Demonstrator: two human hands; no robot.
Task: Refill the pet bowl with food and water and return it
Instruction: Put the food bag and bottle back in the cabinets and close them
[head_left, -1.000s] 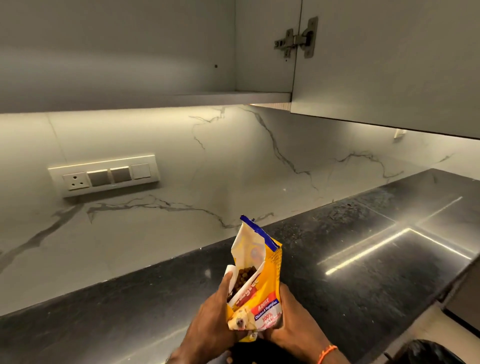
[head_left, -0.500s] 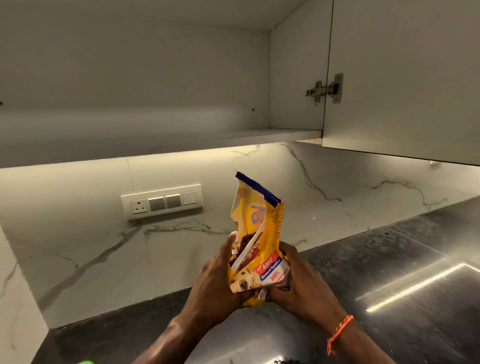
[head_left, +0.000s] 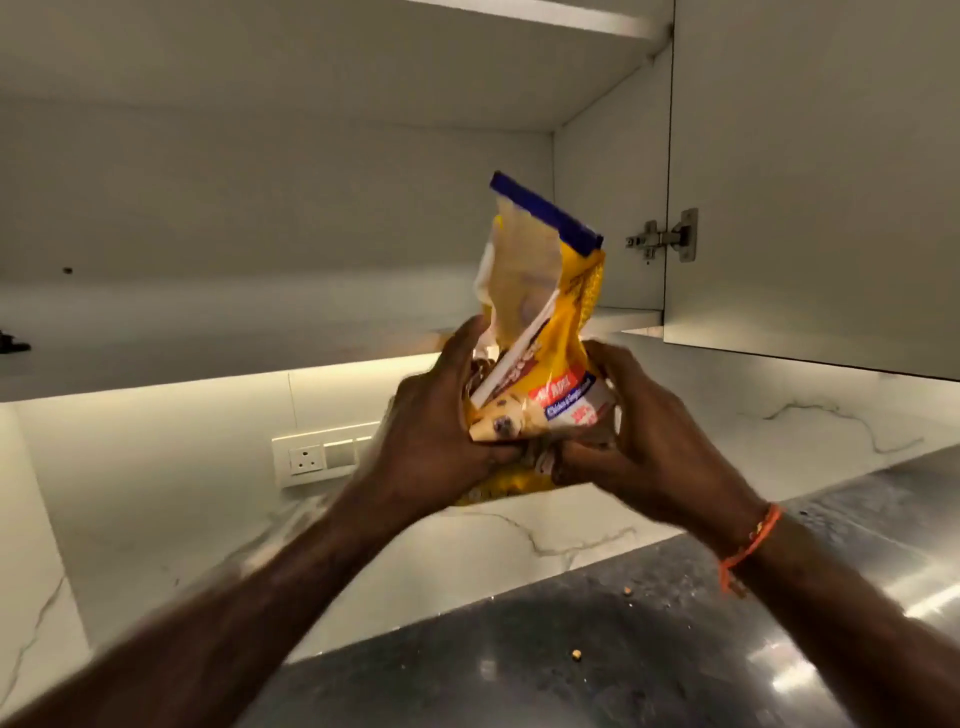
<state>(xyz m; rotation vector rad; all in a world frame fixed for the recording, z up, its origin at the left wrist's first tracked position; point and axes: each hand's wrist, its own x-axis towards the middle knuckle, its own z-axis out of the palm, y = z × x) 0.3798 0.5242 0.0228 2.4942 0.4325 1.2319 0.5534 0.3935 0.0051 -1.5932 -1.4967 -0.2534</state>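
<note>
At frame centre both hands, left hand (head_left: 441, 431) and right hand (head_left: 639, 431), grip the open food pouch (head_left: 545, 322) with curled fingers before the open cupboard (head_left: 260, 182), seemingly stowing it; the shelf placement needs it upright.

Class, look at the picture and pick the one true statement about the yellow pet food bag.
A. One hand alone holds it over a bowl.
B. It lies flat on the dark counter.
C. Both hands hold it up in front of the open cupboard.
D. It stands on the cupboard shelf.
C: the left hand and right hand both grip the bag in front of the open cupboard.
</note>
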